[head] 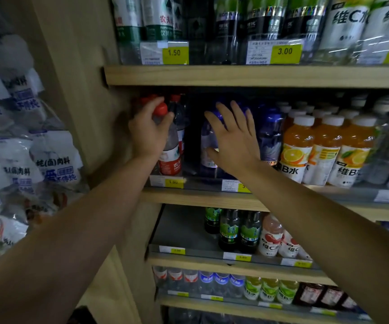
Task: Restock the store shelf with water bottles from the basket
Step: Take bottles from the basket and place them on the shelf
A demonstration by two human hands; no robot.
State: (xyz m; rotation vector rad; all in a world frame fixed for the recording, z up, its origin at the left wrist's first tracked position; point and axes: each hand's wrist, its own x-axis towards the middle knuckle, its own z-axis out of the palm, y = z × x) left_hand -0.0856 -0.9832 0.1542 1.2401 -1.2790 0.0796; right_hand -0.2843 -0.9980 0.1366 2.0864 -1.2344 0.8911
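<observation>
My left hand (148,129) grips the red-capped water bottle (169,146) by its neck, standing at the shelf's (203,199) left end. Just right of it, my right hand (232,136) spreads open against a blue bottle (208,146).

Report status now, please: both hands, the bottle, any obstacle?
Left hand grips red-capped water bottle at the neck, upright on middle shelf. Right hand open, fingers spread before blue bottles. Nothing blocks the slot.
</observation>
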